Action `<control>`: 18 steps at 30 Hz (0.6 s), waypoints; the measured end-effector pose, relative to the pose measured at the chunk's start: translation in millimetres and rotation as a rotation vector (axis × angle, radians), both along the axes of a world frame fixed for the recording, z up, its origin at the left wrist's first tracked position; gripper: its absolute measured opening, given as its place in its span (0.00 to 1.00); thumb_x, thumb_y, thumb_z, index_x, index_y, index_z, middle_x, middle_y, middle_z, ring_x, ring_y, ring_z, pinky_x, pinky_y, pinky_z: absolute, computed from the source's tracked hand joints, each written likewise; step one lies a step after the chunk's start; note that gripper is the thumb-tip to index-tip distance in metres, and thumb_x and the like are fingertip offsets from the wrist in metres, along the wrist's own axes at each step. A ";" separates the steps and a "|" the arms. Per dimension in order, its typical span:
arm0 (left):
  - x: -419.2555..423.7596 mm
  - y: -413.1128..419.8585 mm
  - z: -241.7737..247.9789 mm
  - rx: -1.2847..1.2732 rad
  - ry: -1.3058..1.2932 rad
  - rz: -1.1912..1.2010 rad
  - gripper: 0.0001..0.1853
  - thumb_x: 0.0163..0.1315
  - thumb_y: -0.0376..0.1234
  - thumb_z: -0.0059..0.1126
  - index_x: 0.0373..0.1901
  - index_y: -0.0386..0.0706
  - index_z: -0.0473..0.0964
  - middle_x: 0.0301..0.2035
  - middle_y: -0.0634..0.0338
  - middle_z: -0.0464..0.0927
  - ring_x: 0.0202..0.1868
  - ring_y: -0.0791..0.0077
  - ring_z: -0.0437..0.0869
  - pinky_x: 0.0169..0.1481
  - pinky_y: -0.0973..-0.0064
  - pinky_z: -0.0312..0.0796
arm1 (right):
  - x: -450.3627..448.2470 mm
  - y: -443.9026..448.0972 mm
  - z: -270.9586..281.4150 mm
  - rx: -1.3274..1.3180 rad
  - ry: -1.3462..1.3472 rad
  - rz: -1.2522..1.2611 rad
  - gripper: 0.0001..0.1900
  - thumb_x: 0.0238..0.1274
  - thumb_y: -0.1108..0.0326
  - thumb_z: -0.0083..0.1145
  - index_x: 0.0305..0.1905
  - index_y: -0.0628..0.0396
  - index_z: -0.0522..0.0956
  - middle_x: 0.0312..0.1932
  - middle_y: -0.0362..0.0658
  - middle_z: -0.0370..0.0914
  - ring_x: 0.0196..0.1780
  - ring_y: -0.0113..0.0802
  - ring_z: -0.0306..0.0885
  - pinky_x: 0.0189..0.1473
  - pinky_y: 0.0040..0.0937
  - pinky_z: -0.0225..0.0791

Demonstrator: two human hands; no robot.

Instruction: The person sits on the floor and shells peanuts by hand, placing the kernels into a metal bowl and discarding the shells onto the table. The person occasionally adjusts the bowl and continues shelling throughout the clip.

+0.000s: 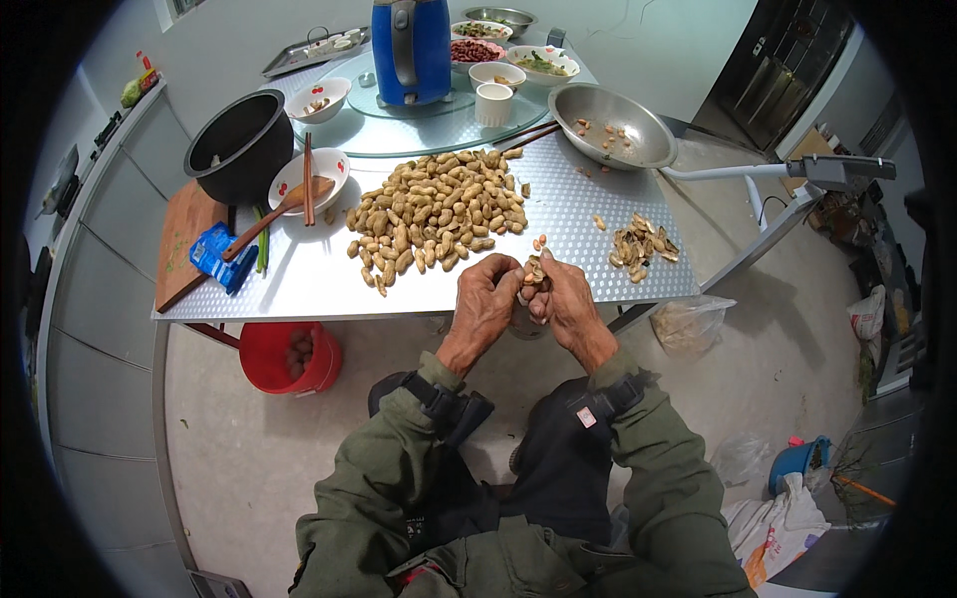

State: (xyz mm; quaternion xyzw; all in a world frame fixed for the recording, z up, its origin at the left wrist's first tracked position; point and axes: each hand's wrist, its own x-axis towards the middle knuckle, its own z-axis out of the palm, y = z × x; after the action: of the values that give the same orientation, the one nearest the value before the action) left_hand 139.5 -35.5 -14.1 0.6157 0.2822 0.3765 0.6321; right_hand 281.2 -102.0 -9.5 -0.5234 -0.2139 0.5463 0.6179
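At the table's front edge my left hand (pixel 484 303) and my right hand (pixel 566 299) meet around a split peanut (pixel 533 275). The fingers of my right hand hold the shell, and my left thumb and forefinger touch its left side. Shelled peanut kernels (pixel 540 243) show just beyond the fingertips. A large heap of unshelled peanuts (pixel 441 205) lies on the table behind my left hand. To the right is a small pile of empty peanut shells (pixel 643 243). A steel bowl (pixel 620 138) with some loose kernels stands at the back right.
On the left stand a black pot (pixel 239 146), a white bowl (pixel 329 168) with chopsticks and a wooden spatula, a cutting board (pixel 183 243) and a blue packet (pixel 222 254). A blue kettle (pixel 411 52) and dishes occupy the glass turntable (pixel 456 131). A red bucket (pixel 329 359) is on the floor.
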 end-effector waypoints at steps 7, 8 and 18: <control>0.2 2.4 -5.2 0.364 0.104 0.084 0.09 0.69 0.29 0.60 0.36 0.29 0.80 0.31 0.45 0.83 0.32 0.61 0.87 0.35 0.66 0.76 | -5.3 0.8 1.9 0.001 -0.095 -0.047 0.22 0.82 0.50 0.48 0.43 0.62 0.78 0.26 0.43 0.79 0.17 0.22 0.71 0.14 0.21 0.61; 0.1 2.8 -4.2 0.411 0.129 0.080 0.09 0.69 0.30 0.61 0.36 0.29 0.80 0.31 0.44 0.83 0.32 0.60 0.87 0.35 0.65 0.76 | -5.9 0.0 2.4 0.007 -0.139 -0.043 0.21 0.82 0.51 0.49 0.42 0.62 0.78 0.26 0.42 0.79 0.18 0.22 0.72 0.15 0.20 0.62; -2.1 5.6 1.3 0.216 0.159 0.007 0.12 0.66 0.31 0.60 0.33 0.28 0.80 0.25 0.45 0.83 0.25 0.63 0.84 0.31 0.65 0.75 | -14.6 -7.8 -3.6 0.137 -0.593 -0.031 0.18 0.79 0.55 0.56 0.43 0.62 0.82 0.26 0.36 0.79 0.23 0.17 0.72 0.22 0.19 0.66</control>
State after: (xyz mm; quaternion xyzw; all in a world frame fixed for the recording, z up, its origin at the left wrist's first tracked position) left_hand 137.4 -29.9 -12.8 0.7070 0.2913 0.3570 0.5365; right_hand 266.6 -109.8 -13.1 -0.6204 -0.4132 0.3448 0.5705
